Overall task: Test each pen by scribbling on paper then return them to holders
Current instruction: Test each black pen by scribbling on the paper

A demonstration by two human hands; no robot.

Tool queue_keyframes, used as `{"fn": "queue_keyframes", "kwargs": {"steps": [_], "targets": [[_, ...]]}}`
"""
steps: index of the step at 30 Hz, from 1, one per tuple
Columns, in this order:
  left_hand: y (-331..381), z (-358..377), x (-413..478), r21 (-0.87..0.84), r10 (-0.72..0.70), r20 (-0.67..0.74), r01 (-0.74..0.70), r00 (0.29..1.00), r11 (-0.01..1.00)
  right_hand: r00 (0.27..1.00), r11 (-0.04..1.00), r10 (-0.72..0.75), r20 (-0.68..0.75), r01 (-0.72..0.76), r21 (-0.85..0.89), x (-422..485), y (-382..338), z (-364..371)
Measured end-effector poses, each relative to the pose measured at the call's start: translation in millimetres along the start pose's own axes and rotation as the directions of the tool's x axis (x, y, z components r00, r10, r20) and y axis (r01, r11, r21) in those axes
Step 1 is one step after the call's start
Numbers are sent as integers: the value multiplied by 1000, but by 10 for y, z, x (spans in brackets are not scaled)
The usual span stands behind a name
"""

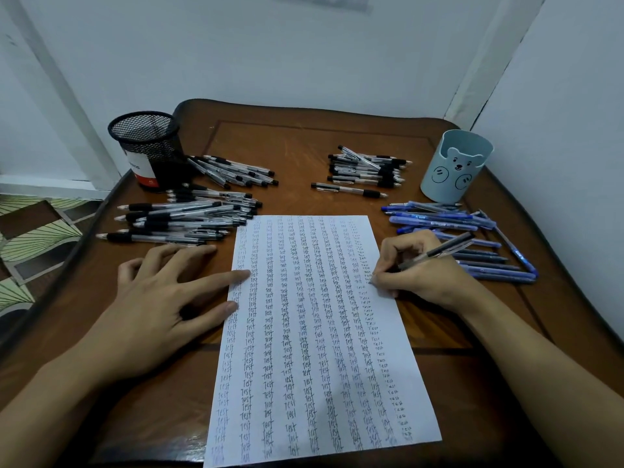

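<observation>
The person's left hand [152,298] and right hand [422,268] are bare. The left forearm [50,393] and right forearm [540,359] are bare too, from wrist to the view's lower edge. The visible fingernails are short.

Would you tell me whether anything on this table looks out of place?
Only mildly: one blue pen lies diagonally across its otherwise parallel pile, and one black pen sits apart from its stack. Nothing looks spilled or damaged.

Dim, even indoor light with a cool cast; soft shadows lie beneath the hands. Wide-angle distortion bows the surface [337,136] edges. Slight softness overall; fine writing blurs lower down.
</observation>
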State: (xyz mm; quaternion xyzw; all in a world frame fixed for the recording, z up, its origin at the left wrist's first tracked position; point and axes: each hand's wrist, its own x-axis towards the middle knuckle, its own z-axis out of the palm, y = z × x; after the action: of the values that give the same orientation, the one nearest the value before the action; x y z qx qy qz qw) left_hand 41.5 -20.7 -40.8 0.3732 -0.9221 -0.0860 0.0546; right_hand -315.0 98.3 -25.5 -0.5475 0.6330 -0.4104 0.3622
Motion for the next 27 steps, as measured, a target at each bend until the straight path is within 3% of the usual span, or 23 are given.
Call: {"fn": "queue_keyframes", "kwargs": {"steps": [27], "targets": [[5,-9,9,-10,-14,25,14,1000,1000,998,999,33,-58,-32,18,-2,-17,33]]}}
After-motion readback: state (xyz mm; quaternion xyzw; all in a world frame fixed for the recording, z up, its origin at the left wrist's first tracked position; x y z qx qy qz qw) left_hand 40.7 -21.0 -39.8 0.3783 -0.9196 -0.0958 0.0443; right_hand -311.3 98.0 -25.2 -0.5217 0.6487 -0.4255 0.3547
